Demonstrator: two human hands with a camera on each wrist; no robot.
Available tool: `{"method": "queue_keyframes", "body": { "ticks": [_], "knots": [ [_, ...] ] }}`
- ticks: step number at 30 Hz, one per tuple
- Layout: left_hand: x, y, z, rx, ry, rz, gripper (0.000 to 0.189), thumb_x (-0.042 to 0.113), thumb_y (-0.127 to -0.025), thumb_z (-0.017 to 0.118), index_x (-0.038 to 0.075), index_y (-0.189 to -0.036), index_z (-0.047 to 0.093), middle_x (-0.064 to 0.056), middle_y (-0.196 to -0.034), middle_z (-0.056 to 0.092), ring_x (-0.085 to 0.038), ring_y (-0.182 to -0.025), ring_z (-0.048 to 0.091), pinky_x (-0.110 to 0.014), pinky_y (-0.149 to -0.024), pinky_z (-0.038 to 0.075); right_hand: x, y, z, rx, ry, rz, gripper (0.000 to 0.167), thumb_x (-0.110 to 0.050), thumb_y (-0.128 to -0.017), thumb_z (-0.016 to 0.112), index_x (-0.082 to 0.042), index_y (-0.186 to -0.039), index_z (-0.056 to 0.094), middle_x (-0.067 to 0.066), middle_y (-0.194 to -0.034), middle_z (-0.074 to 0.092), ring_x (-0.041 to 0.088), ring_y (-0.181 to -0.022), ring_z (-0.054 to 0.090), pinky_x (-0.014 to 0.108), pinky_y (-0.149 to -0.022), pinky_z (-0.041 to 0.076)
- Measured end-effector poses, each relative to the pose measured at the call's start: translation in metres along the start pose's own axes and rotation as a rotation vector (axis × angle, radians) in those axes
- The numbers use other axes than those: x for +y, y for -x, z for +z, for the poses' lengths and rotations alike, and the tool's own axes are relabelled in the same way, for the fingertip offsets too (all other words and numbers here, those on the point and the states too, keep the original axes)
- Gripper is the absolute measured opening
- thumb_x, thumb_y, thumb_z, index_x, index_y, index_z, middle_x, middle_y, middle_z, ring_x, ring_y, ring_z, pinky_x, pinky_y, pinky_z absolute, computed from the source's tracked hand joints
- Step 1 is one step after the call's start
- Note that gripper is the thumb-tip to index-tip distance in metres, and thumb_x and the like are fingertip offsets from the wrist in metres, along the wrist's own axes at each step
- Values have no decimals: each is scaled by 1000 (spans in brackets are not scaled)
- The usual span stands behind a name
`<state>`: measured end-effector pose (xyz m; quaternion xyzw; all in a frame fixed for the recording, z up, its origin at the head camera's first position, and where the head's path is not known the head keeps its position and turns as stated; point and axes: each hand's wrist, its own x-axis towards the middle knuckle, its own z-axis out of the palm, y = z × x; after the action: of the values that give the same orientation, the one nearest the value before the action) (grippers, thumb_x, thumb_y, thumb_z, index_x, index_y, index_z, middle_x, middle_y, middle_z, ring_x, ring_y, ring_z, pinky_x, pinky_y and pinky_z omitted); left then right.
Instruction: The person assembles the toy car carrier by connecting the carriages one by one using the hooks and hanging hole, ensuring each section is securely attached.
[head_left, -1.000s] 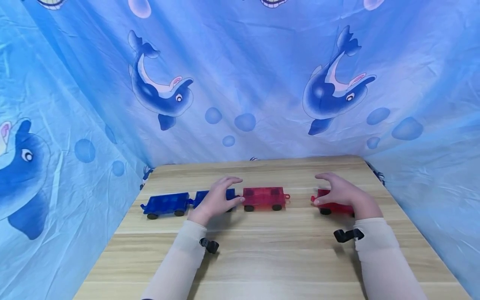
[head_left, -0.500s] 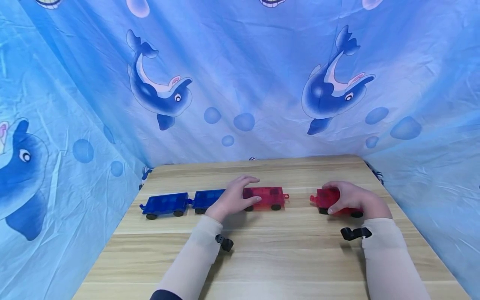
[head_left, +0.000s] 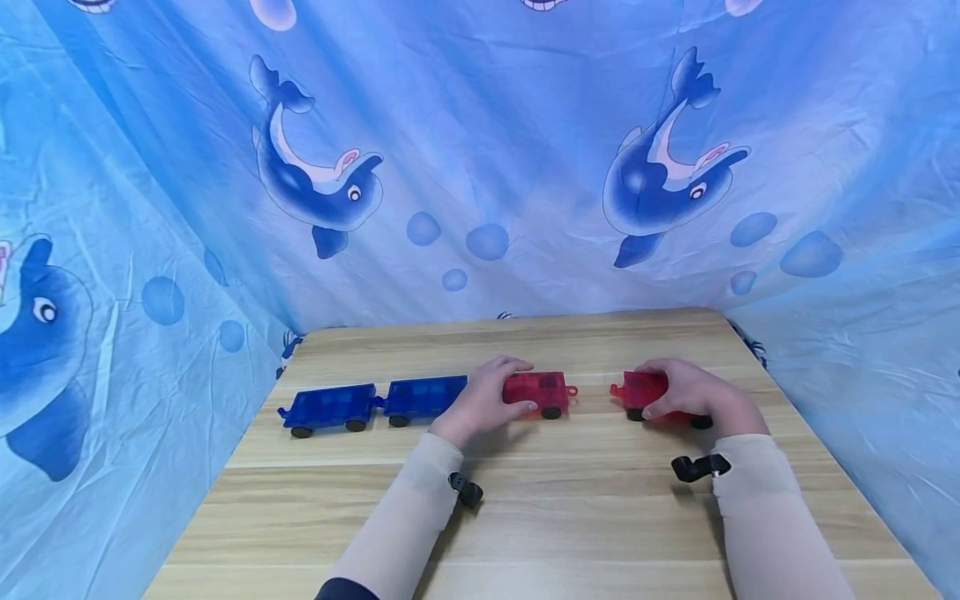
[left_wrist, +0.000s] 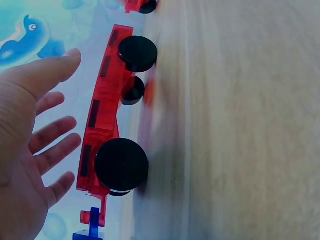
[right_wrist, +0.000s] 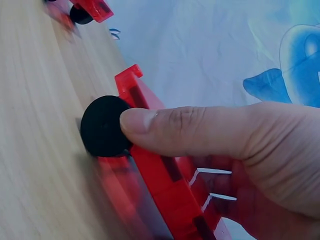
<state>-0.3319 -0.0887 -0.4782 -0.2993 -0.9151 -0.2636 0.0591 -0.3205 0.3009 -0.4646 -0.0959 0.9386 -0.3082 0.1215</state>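
Observation:
My left hand (head_left: 483,404) hovers around the left end of a translucent red toy train wagon (head_left: 551,387). In the left wrist view, its thumb and fingers are spread, with a gap between them and the wagon (left_wrist: 100,115). My right hand (head_left: 693,392) holds a second red wagon (head_left: 643,385) across its width. The right wrist view shows the thumb pressing this wagon's side (right_wrist: 162,175) by a black wheel (right_wrist: 105,126), the other fingers on the far side. Two blue wagons (head_left: 333,407) (head_left: 427,397) stand coupled to the first red wagon's left.
A pale wood-grain table (head_left: 570,500) carries the row of wagons. Blue cloth (head_left: 480,167) printed with dolphins hangs behind it and along both sides. A short gap separates the red wagons' facing couplings. Small black cameras (head_left: 467,490) sit on both sleeved wrists.
My left hand has moved right, from the second blue wagon to the first red one. My right hand has taken hold of the other red wagon and shifted it slightly left.

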Motion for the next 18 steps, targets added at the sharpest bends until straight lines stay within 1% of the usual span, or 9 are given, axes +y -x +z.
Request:
{"method": "queue_keyframes", "body": {
  "ticks": [5, 8, 12, 18],
  "knots": [
    [1, 1, 4, 4, -23, -27, 75, 44, -89, 84, 27, -155, 52, 3, -148, 55, -27, -138, 51, -57, -114, 40, -3, -5, 5, 26, 30, -35, 89, -27, -73, 96, -2, -148, 54, 22, -138, 54, 42, -119, 53, 55, -92, 55],
    [1, 1, 7, -5, -46, -35, 81, 46, -89, 84, 24, -158, 47, 0, -151, 53, -28, -141, 49, -59, -116, 37, -4, -8, 9, 38, 33, -42, 88, -27, -75, 95, -4, -150, 54, 22, -140, 52, 42, -120, 53, 56, -94, 55],
    [2, 1, 10, -16, -85, -40, 82, 51, -87, 84, 24, -157, 49, 0, -150, 54, -26, -140, 50, -58, -117, 36, -5, -12, 12, 49, 27, -53, 87, -26, -76, 94, -6, -150, 53, 21, -142, 52, 41, -121, 53, 57, -95, 54],
    [5, 1, 10, -30, -97, -58, 82, 52, -86, 84, 25, -156, 51, 0, -148, 56, -24, -137, 52, -56, -117, 37, -9, -15, 16, 67, 11, -62, 85, -24, -77, 93, -6, -150, 52, 21, -141, 55, 40, -121, 54, 58, -97, 51]
  ]
}}
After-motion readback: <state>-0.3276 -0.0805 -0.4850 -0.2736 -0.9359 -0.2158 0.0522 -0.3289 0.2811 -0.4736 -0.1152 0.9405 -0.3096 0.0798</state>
